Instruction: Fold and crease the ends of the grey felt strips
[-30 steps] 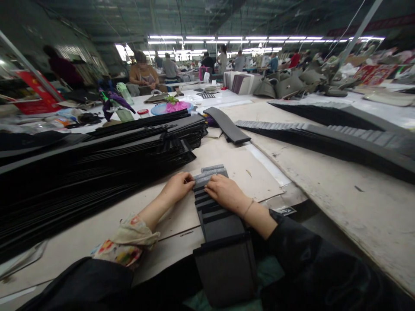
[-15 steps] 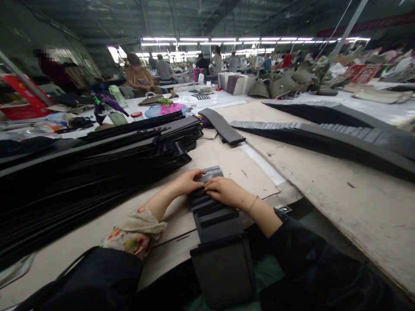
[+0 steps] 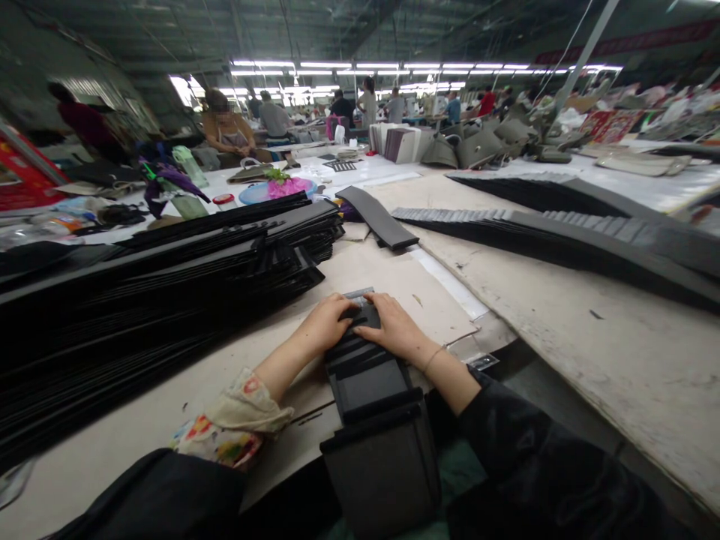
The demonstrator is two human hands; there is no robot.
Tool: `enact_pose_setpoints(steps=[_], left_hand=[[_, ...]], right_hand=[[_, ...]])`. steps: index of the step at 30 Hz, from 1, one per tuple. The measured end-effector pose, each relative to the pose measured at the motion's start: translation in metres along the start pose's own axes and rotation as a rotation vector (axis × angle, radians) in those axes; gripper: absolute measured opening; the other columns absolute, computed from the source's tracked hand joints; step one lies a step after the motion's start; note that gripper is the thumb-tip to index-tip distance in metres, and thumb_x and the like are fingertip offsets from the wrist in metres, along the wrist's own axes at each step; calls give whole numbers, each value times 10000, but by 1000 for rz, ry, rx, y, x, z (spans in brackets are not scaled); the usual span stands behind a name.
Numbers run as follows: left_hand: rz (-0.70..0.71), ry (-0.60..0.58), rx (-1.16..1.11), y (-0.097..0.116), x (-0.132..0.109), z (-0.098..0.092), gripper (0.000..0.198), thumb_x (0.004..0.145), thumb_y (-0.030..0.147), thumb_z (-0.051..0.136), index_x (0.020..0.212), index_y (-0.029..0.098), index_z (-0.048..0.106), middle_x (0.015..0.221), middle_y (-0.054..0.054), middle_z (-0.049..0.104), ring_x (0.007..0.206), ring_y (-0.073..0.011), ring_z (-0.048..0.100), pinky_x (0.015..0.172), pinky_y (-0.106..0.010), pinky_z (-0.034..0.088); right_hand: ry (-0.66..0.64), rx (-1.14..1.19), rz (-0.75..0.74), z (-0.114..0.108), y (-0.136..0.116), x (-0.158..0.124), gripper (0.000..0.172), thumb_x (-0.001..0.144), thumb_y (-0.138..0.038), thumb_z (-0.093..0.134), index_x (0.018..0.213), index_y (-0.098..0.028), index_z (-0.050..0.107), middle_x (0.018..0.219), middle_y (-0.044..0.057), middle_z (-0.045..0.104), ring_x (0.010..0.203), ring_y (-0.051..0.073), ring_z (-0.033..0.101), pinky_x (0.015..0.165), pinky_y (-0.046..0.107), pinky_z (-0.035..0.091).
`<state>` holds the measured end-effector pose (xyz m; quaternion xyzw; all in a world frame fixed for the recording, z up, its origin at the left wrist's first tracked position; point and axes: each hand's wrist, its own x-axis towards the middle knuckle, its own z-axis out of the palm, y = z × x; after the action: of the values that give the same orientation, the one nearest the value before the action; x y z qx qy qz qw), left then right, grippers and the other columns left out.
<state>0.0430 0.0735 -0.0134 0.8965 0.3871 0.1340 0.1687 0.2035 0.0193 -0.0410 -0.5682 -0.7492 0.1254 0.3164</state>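
Observation:
In front of me lies a row of dark grey, black-edged strips (image 3: 368,386), overlapping like steps and hanging over the table's near edge towards my lap. My left hand (image 3: 329,324) curls over the left side near the far end, its thumb pressed on top. Facing it from the right, my right hand (image 3: 392,328) bends its fingers over the far end, its thumb on a strip. The fingertips of both hands almost meet there, so the held edge is partly hidden. A lighter grey end (image 3: 358,292) shows just beyond the fingers.
A tall stack of long black strips (image 3: 169,300) fills the left of the table. One grey strip (image 3: 379,217) lies beyond my hands. Fanned strips (image 3: 551,236) rest on the right-hand board (image 3: 562,337). A gap separates the boards at right. Several people work farther back.
Both hands have shifted on the overlapping strips, and the right hand's fingers now reach to the far end. Less of the light grey ends shows. The view has turned slightly right.

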Motion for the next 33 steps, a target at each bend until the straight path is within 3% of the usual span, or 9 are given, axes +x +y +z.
enact_pose_setpoints(steps=[14,23,26,29,33], left_hand=[[166,5,286,3,-10,14,261,775,89,425,958,136,604,924,-91,577,886,-216,510,815,-335,419],[147,63,134,0,-14,13,241,810,115,392,944,144,590,955,-86,594,910,-203,522,839,-338,415],[93,35,-25,-12,-19,6,235,795,174,451,999,155,565,993,-74,599,948,-197,532,872,-334,407],[1,30,-129,-29,-28,-1,352,746,266,532,1081,158,529,1066,-82,573,1005,-218,522,894,-350,401],[-89,33,-177,-40,-39,-2,360,726,353,547,1035,168,562,1028,-74,567,974,-222,531,843,-347,431]], right_hand=[[-56,6,-57,0,2,5,597,701,-299,627,1214,-110,386,1150,133,514,1067,229,466,895,381,381],[-183,-158,-171,-11,-7,10,513,762,-296,574,1206,-100,409,1094,128,562,1003,218,516,855,351,386],[-224,-254,-206,-13,-13,12,398,805,-314,525,1142,-109,470,1063,130,578,995,217,521,847,346,376],[-230,-344,-234,-13,-18,14,354,827,-340,497,1107,-123,503,998,121,593,957,215,526,831,351,365],[-230,-410,-260,-9,-21,20,345,821,-380,507,1059,-133,546,928,112,582,913,219,512,805,359,364]])
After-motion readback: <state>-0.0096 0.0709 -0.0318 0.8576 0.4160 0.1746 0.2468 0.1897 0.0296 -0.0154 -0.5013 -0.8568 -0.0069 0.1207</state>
